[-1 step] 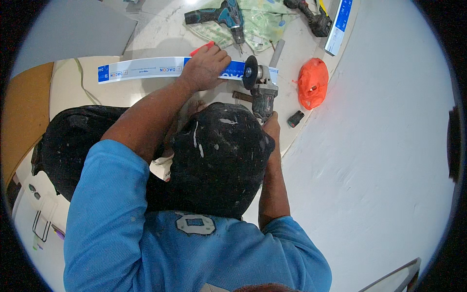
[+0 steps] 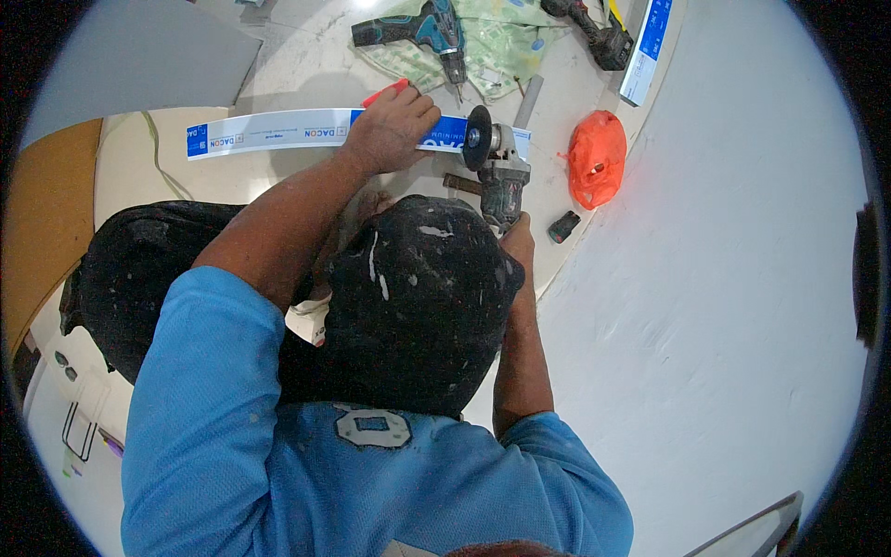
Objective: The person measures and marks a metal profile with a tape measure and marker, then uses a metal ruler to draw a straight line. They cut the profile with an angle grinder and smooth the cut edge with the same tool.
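My left hand is closed over a long strip covered in white and blue film, which lies crosswise in front of my knees. A small red piece sticks out beyond my left fingers; its kind is hidden. My right hand grips the body of an angle grinder, its fingers mostly hidden behind my knee. The grinder's dark cutting disc stands on edge over the strip's right part, to the right of my left hand. I cannot tell whether the disc touches the strip.
A teal and black cordless drill lies on a green patterned cloth at the far side. To the right are an orange plastic bag, a small black battery pack, another power tool and a second film-covered strip.
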Available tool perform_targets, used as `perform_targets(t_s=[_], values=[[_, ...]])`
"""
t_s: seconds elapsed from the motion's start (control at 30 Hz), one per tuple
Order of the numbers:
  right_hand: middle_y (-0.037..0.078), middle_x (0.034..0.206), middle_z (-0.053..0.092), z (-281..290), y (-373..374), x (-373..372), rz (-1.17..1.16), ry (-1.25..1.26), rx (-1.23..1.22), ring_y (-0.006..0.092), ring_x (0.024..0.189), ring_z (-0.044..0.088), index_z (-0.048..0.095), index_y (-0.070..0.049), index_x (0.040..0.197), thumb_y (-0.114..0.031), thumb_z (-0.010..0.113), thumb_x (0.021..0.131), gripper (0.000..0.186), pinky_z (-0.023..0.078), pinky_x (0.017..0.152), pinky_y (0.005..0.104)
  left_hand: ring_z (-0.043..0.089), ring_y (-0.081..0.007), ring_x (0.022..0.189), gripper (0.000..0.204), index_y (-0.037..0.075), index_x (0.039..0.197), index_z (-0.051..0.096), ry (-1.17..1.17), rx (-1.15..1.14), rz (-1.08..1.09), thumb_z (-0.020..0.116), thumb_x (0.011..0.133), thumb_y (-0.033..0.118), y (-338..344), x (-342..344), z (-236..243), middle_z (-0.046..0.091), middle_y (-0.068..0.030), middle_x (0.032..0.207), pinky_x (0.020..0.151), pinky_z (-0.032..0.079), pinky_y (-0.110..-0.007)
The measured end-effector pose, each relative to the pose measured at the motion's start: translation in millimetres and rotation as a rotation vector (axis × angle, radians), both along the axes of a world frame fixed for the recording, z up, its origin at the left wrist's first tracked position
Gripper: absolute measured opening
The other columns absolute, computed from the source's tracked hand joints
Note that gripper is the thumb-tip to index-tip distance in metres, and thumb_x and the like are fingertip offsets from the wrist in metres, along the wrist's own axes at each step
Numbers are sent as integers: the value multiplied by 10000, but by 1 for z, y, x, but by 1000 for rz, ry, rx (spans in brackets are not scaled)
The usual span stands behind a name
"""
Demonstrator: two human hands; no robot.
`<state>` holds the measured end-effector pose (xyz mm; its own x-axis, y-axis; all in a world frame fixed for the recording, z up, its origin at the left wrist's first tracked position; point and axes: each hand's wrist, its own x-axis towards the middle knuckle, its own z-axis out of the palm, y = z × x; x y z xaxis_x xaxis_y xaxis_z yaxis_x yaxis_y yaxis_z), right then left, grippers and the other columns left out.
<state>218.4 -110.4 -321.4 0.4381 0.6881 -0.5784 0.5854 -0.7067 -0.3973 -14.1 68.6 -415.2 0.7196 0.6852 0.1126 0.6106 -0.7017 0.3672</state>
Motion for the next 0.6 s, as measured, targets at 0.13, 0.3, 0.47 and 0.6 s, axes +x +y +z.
perform_targets(t_s=[0.13, 0.3, 0.47, 0.6], values=[[357, 1084, 762, 1, 2, -3, -11, 14, 33, 507, 1012, 785, 521, 71, 1236, -284, 854, 766, 677, 619, 901, 536, 631, -307, 1194, 693, 94, 1279, 667, -11, 11, 5, 965, 732, 398, 0, 0, -1, 659, -89, 1211, 1076, 509, -470], [360, 1079, 762, -3, 9, -2, -11, -19, 8, 513, 1012, 784, 522, 70, 1241, -270, 850, 765, 671, 621, 901, 536, 634, -310, 1195, 700, 95, 1271, 666, -2, 4, -1, 975, 716, 386, 4, -1, -2, 659, -94, 1213, 1070, 517, -469], [359, 1081, 762, -1, 9, -3, -5, -16, 25, 511, 1020, 785, 525, 72, 1237, -268, 846, 770, 661, 620, 904, 535, 637, -310, 1193, 697, 94, 1266, 666, -19, 22, 0, 973, 713, 386, 6, 0, -4, 658, -94, 1208, 1069, 518, -476], [359, 1085, 763, 0, 9, -4, -2, -9, 22, 511, 1023, 783, 525, 72, 1237, -271, 842, 778, 655, 618, 910, 533, 638, -312, 1194, 695, 93, 1269, 664, -37, 39, -2, 966, 720, 393, 6, -1, -6, 659, -94, 1203, 1072, 515, -484]])
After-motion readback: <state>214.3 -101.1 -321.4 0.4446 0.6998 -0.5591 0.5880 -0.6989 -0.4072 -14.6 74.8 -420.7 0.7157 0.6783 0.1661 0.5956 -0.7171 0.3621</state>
